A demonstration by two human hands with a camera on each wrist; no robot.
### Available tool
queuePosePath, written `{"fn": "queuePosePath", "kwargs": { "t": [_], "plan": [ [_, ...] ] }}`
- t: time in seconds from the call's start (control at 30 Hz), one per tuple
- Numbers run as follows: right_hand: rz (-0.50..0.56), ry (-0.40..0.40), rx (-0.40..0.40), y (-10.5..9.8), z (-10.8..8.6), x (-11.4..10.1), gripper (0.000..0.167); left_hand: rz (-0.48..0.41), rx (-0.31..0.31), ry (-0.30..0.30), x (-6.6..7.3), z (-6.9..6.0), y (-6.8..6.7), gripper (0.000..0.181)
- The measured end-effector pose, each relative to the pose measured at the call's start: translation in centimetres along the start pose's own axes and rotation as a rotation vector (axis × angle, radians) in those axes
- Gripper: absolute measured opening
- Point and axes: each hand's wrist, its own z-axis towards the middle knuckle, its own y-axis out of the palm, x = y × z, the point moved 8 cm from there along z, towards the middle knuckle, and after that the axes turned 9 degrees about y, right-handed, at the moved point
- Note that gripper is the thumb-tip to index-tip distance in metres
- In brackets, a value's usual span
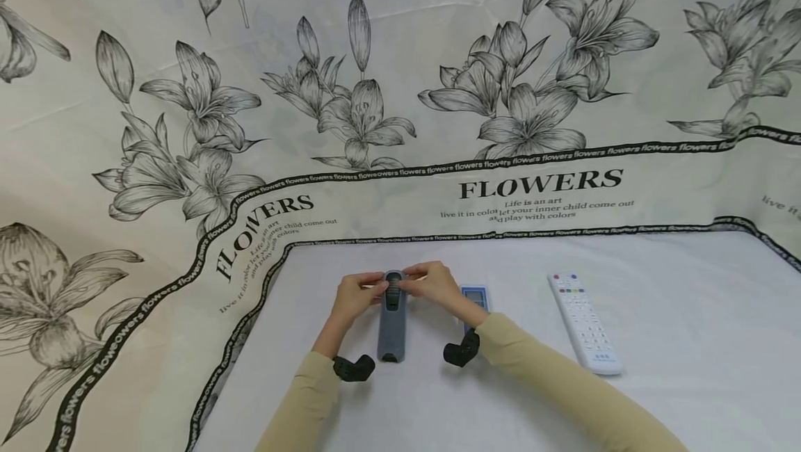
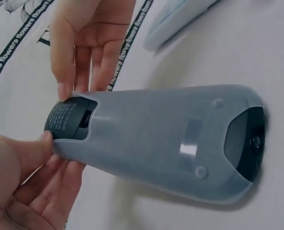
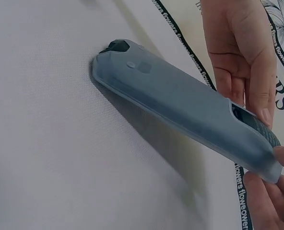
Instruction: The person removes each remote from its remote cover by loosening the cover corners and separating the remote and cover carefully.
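A dark remote control (image 2: 65,117) lies back side up inside a blue-grey translucent cover (image 1: 393,337). At its far end the dark casing with small print shows through the cover's opening. My left hand (image 1: 353,294) pinches the left edge of that end, thumb on top and fingers below. On the opposite edge, my right hand (image 1: 436,284) pinches with its thumb on top. In the right wrist view the covered end tilts up in both hands, and the other end rests on the white table (image 3: 46,143). A second dark opening (image 2: 245,143) shows at that near end.
To the right, partly behind my right forearm, lies a blue-and-white remote with a screen (image 1: 475,295). Farther right is a long white remote (image 1: 585,327) with several buttons. A flower-printed cloth (image 1: 375,208) stands behind and left of the table. Black wrist cameras (image 1: 354,368) sit on both wrists.
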Motion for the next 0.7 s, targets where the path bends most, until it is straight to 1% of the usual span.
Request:
{"fn": "queuePosePath", "kwargs": {
  "t": [0.1,0.27,0.37,0.47,0.6,0.7],
  "plan": [
    [0.004,-0.005,-0.026,-0.1,-0.1,0.0,0.035,0.032,-0.015,0.026,0.2,0.0,0.0,0.028],
    [0.009,-0.019,-0.053,-0.1,-0.1,0.0,0.035,0.09,-0.05,0.12,1.1,-0.1,-0.1,0.025],
    [-0.015,-0.07,-0.067,0.0,-0.2,-0.5,0.034,0.137,-0.068,0.162,1.5,-0.2,-0.1,0.027],
    [-0.069,-0.15,-0.075,0.0,-0.5,-1.3,0.032,0.195,-0.071,0.19,1.7,-0.2,-0.1,0.032],
    [-0.15,-0.233,-0.05,-0.1,-0.8,-2.1,0.03,0.261,-0.071,0.229,2.0,-0.2,0.0,0.033],
    [-0.2,-0.25,0.002,-0.2,-0.9,-2.3,0.028,0.337,-0.068,0.277,2.4,-0.3,0.2,0.03]
  ]
}}
